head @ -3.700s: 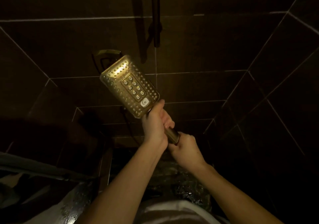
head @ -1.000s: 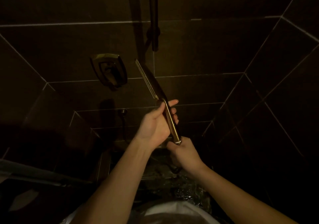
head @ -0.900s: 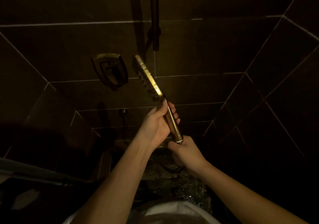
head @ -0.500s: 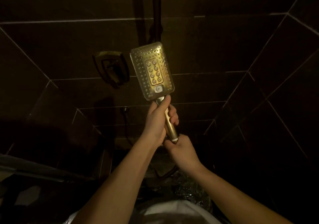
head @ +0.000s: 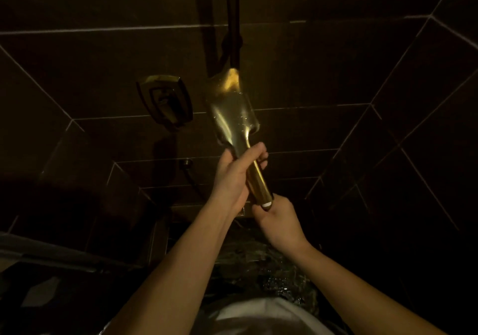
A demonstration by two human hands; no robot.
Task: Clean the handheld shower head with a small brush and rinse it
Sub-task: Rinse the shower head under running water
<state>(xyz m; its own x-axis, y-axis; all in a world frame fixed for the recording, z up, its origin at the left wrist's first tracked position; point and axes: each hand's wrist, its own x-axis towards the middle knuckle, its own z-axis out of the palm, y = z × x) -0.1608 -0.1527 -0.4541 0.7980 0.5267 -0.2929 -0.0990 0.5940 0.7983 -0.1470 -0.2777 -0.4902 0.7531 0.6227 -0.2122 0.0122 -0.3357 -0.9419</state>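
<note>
A gold rectangular handheld shower head [head: 230,107] is held up in front of the dark tiled wall, its smooth back turned toward me and its nozzle face hidden. My left hand [head: 236,174] grips the upper part of its handle just below the head. At the handle's bottom end, by a white ring, my right hand [head: 278,221] grips the hose joint. The hose itself is mostly hidden behind my hands. No brush is in view.
A gold wall valve handle [head: 165,102] sits on the tiles left of the head. A dark vertical shower rail [head: 234,16] runs down behind the head. A small hose outlet [head: 186,162] is on the wall below. The wet floor [head: 258,270] glistens beneath my arms.
The shower head has been rotated about its handle: half a second ago its nozzle face pointed at me, now its smooth back does. Both hands stay on the handle.
</note>
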